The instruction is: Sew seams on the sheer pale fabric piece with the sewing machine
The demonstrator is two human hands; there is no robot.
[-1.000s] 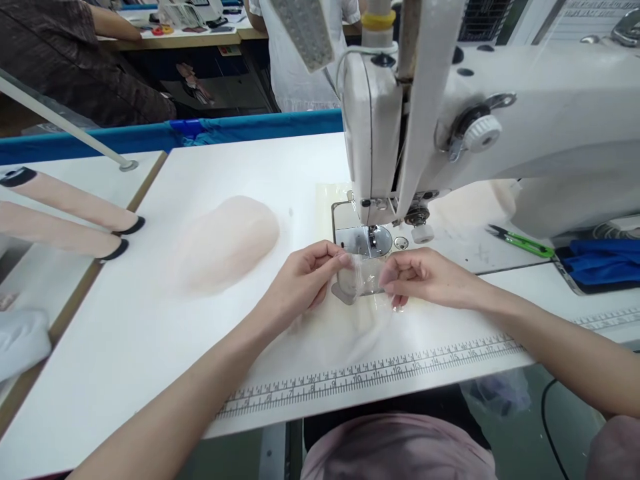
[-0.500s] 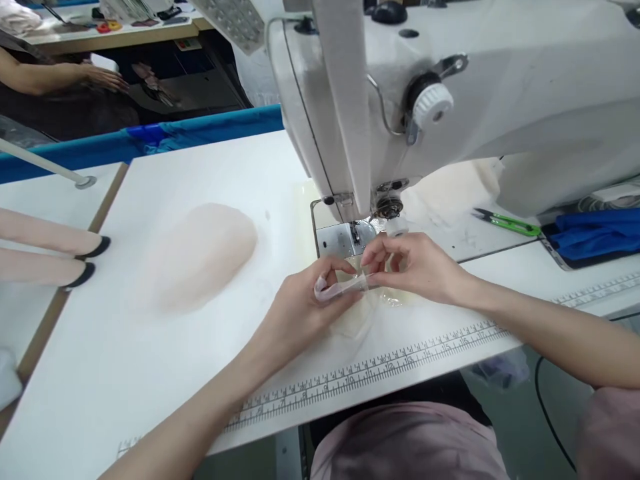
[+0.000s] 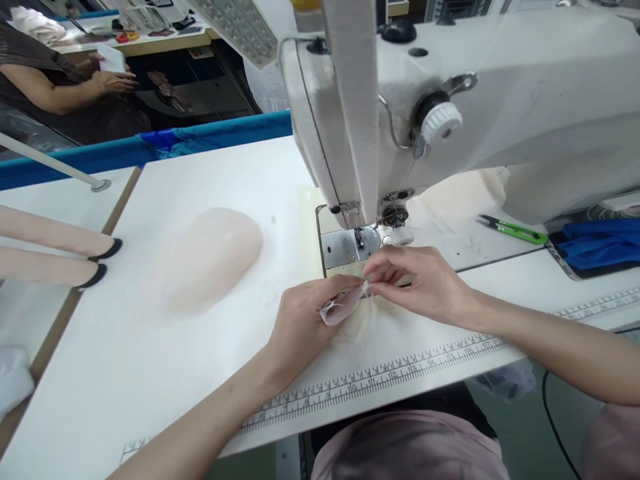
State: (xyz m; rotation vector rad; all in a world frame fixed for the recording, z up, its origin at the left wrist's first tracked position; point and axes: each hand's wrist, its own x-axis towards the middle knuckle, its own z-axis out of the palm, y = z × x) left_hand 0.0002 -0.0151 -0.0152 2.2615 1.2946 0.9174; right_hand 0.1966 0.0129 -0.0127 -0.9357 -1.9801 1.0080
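Between my hands is a small strip of thin, pale pinkish-white fabric (image 3: 341, 309). My left hand (image 3: 304, 319) is closed on it, thumb and fingers pinching, with a folded end showing under the index finger. The fingertips of my right hand (image 3: 417, 283) pinch the strip's other end. Both hands are just in front of the sewing machine's needle plate (image 3: 340, 248). Above that plate is the presser foot (image 3: 359, 241), with nothing I can make out beneath it. The white sewing machine (image 3: 320, 127) fills the upper right.
A beige, rounded fabric piece (image 3: 220, 253) lies on the white table (image 3: 200, 373), left of the machine. Green thread snips (image 3: 517, 229) and a blue cloth (image 3: 600, 243) are at right. A printed ruler (image 3: 380, 380) runs along the front edge. Another person's hand (image 3: 114, 81) holds a white object.
The view has shifted slightly. My left hand has turned over the strip, its fingers now closer together, and the strip looks more folded. The other person's white object is raised and shows more.
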